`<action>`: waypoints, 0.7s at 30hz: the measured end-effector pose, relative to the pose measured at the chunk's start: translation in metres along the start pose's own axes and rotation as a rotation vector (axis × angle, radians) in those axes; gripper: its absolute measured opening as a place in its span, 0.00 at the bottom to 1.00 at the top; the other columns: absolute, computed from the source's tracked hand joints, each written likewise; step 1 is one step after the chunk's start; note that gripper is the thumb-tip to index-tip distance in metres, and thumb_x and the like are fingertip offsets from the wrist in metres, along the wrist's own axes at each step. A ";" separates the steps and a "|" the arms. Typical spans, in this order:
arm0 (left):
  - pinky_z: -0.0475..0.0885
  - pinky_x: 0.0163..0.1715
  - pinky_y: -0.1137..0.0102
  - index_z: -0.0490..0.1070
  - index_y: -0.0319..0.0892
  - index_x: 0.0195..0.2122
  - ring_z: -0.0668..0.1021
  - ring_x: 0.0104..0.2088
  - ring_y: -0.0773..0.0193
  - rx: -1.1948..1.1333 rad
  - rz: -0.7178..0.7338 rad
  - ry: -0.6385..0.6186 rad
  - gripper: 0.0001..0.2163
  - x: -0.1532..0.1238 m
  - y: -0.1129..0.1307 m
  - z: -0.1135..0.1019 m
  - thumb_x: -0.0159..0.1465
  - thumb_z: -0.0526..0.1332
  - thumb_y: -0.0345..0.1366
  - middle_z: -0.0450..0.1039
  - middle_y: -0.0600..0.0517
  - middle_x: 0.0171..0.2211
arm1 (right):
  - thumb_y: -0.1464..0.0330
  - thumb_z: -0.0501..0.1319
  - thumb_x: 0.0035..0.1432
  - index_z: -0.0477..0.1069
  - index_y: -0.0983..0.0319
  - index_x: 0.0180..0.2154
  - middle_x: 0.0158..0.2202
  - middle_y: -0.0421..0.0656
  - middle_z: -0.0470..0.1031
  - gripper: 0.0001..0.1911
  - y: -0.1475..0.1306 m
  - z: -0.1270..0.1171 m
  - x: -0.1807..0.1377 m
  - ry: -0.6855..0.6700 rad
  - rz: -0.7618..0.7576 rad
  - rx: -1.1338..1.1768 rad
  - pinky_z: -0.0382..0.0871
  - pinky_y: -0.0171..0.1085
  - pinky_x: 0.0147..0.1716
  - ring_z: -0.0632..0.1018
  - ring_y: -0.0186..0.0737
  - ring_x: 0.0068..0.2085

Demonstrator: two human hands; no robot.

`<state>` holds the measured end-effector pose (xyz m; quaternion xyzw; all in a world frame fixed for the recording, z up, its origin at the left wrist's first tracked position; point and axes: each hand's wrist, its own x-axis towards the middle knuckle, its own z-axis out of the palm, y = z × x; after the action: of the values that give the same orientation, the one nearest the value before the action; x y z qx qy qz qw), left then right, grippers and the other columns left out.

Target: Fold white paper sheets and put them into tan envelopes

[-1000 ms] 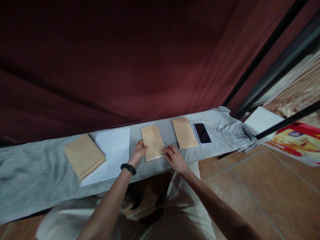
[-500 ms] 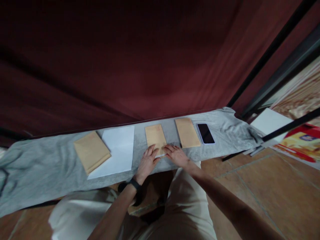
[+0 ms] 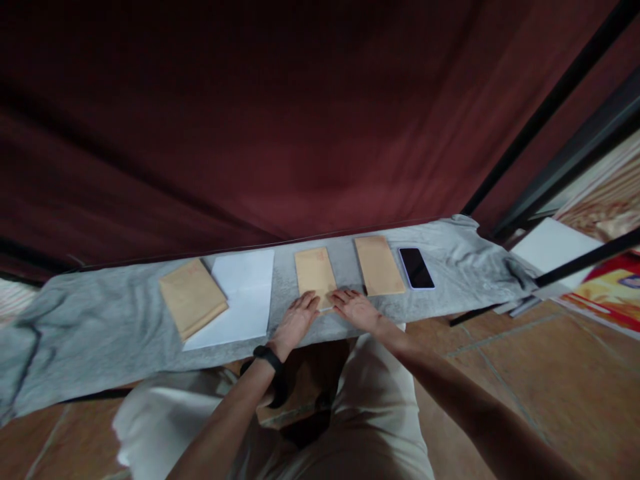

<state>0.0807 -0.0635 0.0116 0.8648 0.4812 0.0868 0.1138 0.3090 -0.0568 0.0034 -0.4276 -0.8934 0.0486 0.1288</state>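
A brown paper envelope (image 3: pixel 315 268) lies on the grey cloth in front of me, with faint red print at its far end. A thin white edge shows at its near end. My left hand (image 3: pixel 299 321) holds the near left corner, fingertips on top of the paper. At the near right corner, my right hand (image 3: pixel 356 310) grips the same envelope, its fingers close to those of the left. The thumbs are partly hidden. To the right lies another brown envelope (image 3: pixel 380 265), touched by neither hand.
A stack of brown envelopes (image 3: pixel 193 297) overlaps white paper sheets (image 3: pixel 250 303) on the left. A phone (image 3: pixel 417 269) lies at the right. Grey cloth (image 3: pixel 110 327) covers the narrow bench, backed by a dark red curtain (image 3: pixel 300 133). Black metal bars (image 3: pixel 545 113) stand at the right.
The whole view has shifted slightly. Both hands stay at the envelope's near end, with the fingers a little further onto it and less of the white edge showing.
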 end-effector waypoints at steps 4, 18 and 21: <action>0.64 0.63 0.58 0.67 0.44 0.59 0.68 0.64 0.56 0.007 0.007 -0.017 0.19 0.002 -0.001 0.000 0.68 0.51 0.28 0.67 0.43 0.62 | 0.70 0.58 0.67 0.71 0.58 0.56 0.55 0.48 0.74 0.16 0.000 0.001 -0.001 0.017 0.007 0.033 0.68 0.45 0.54 0.76 0.45 0.51; 0.66 0.60 0.55 0.69 0.42 0.58 0.72 0.60 0.51 0.137 0.067 -0.029 0.18 0.002 0.005 -0.003 0.69 0.49 0.30 0.70 0.41 0.60 | 0.69 0.56 0.69 0.70 0.59 0.58 0.58 0.48 0.73 0.18 -0.004 0.020 -0.014 0.163 0.147 0.140 0.68 0.49 0.55 0.73 0.46 0.57; 0.63 0.63 0.56 0.67 0.42 0.60 0.68 0.63 0.52 0.097 0.095 0.046 0.18 0.019 0.000 -0.004 0.72 0.49 0.38 0.67 0.43 0.63 | 0.69 0.57 0.67 0.69 0.60 0.59 0.62 0.49 0.70 0.20 -0.005 0.024 -0.015 0.209 0.146 0.148 0.66 0.50 0.58 0.70 0.46 0.61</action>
<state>0.0900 -0.0465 0.0164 0.8889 0.4459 0.0884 0.0565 0.3077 -0.0713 -0.0213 -0.4836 -0.8356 0.0789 0.2483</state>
